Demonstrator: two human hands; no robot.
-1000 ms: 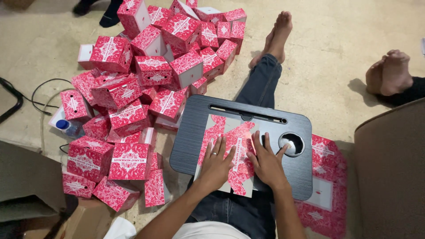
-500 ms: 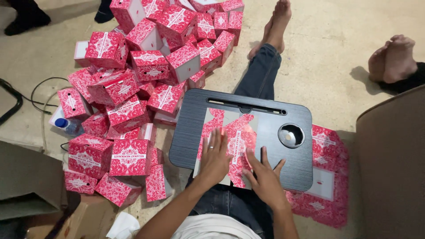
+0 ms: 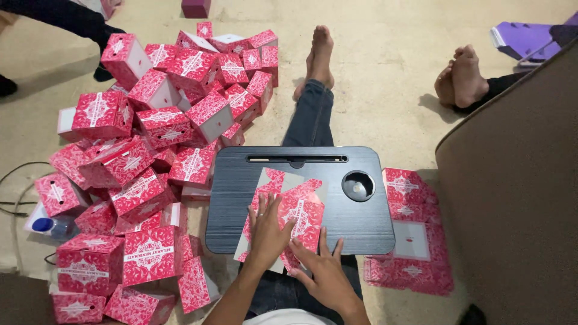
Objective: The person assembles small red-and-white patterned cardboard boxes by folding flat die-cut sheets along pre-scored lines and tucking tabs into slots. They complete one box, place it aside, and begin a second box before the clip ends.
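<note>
While pressed flat on dark lap-tray surface (image 3: 361, 232), unfolded red-and-white patterned cardboard box blank (image 3: 295, 210) held steady — left hand (image 3: 266, 232) and right hand (image 3: 325, 274), fingers spread, pinching nothing.

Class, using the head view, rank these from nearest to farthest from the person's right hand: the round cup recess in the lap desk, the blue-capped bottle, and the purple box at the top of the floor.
Measured from the right hand:
1. Round cup recess, in the lap desk's right part, just ahead of the hand.
2. Blue-capped bottle, far left on the floor by the pile.
3. Purple box, at the top edge, beyond the pile.
</note>
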